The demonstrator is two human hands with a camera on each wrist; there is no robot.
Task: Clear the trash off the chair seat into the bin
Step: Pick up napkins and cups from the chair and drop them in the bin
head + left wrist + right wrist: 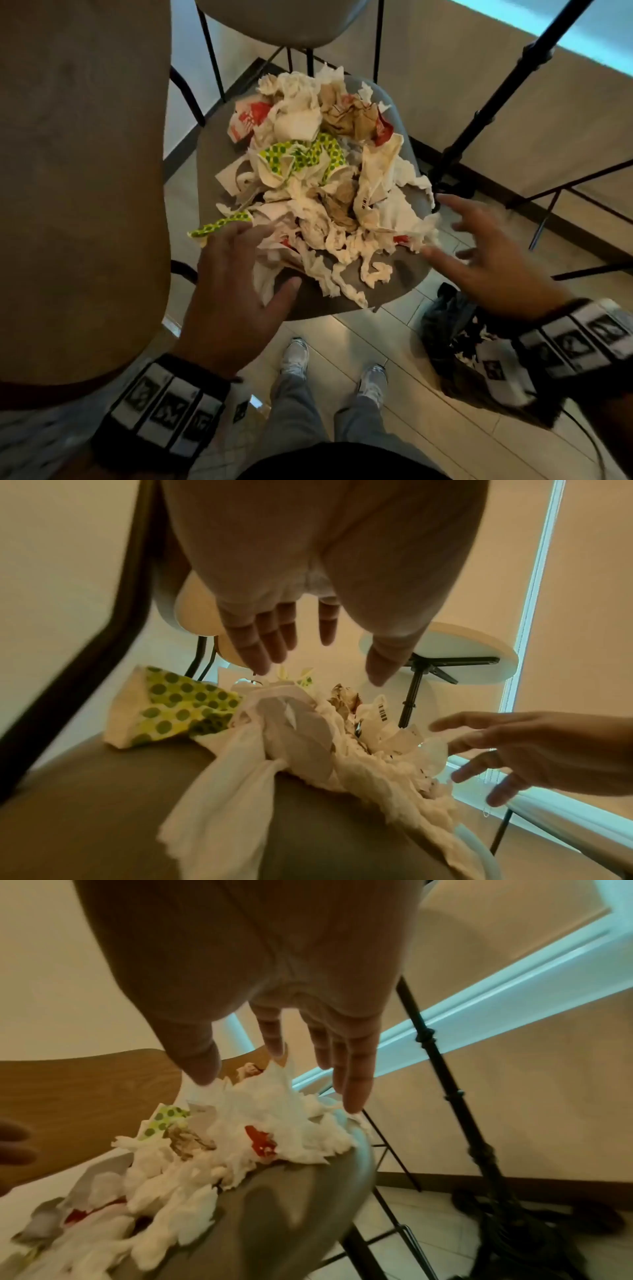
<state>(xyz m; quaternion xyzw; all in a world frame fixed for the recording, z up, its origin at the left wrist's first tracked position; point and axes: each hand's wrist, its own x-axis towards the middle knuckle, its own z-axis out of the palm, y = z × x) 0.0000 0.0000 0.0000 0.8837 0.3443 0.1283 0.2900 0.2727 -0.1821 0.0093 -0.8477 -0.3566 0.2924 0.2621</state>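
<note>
A heap of trash [318, 185] covers the grey chair seat [322, 301]: white napkins, brown paper, red-and-white wrappers and green-dotted paper [308, 154]. My left hand [274, 255] is spread open over the heap's near left edge, beside a green-dotted strip [219, 224]. My right hand [442, 228] is spread open at the heap's right edge and holds nothing. In the left wrist view the left hand [318, 666] hovers just above the trash [308, 737]. In the right wrist view the right hand [274, 1074] has its thumb and a fingertip touching white napkins [274, 1118].
A bin with a black bag [445, 342] stands on the tiled floor to the right of the chair, under my right wrist. A wooden table [78, 171] rises close on the left. Another chair [284, 24] stands behind, and a black tripod [496, 102] at the right.
</note>
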